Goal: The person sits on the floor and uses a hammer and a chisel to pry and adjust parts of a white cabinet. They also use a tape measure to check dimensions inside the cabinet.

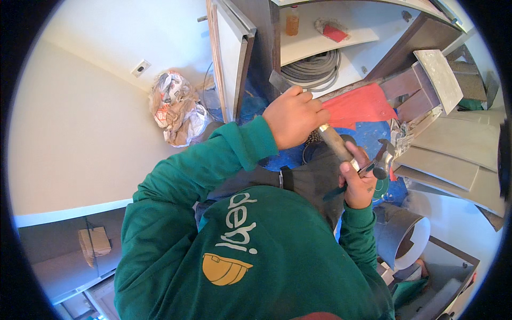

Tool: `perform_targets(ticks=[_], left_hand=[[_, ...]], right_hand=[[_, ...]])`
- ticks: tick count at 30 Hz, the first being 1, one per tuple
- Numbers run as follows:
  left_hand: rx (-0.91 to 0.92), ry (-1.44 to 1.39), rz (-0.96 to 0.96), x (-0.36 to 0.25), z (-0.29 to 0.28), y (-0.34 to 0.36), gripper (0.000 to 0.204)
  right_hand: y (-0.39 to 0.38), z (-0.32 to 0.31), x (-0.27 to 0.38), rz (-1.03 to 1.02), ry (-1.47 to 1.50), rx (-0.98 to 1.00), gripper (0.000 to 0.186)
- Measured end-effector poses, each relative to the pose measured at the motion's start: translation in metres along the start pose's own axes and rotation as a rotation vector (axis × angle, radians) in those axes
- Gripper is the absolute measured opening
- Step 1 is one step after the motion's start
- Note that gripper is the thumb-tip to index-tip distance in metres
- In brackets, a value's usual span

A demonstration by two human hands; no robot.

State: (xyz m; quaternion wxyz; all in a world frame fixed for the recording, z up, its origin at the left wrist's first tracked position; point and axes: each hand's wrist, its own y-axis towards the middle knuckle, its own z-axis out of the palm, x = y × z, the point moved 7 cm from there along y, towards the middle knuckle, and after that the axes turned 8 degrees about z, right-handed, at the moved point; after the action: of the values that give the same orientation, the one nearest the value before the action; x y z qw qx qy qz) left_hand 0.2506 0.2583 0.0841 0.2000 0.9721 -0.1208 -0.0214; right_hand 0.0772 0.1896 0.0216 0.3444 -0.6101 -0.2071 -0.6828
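One flat tool [334,142] has a tan handle; the claw hammer [382,165] gleams gray.

Two hands: one left hand [295,118], one right hand [359,185]. Two green sleeves [186,170]. Two tools: one hammer [382,160] and one wood-handled tool [333,141]. Two things on the white shelf [304,52]: one orange bottle [292,23] near the left edge, one red-and-grey lump [334,33] nearer the middle. Just one coil of grey hose [314,73] under that shelf. One red sheet [357,104]. One wall socket [141,68]. One heap of bags [178,112], too crumpled to count bag by bag. One bit of cardboard [98,241]. One big tube [392,229]. At least three flat grey boards [458,138], overlapping, so hard to count fully.
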Motion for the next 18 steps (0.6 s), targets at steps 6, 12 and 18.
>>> perform_targets(ticks=[6,12,18], left_hand=[[-0.009,0.09,0.044,0.011,-0.014,0.014,0.027],[0.043,0.119,0.041,0.019,-0.028,0.012,0.037],[-0.008,0.062,0.09,0.006,-0.046,0.022,0.041]], right_hand=[[0.001,-0.017,-0.005,-0.045,0.173,-0.079,0.069],[0.014,-0.047,-0.062,0.226,0.368,-0.066,0.064],[0.009,-0.06,-0.159,0.481,0.636,0.07,0.056]])
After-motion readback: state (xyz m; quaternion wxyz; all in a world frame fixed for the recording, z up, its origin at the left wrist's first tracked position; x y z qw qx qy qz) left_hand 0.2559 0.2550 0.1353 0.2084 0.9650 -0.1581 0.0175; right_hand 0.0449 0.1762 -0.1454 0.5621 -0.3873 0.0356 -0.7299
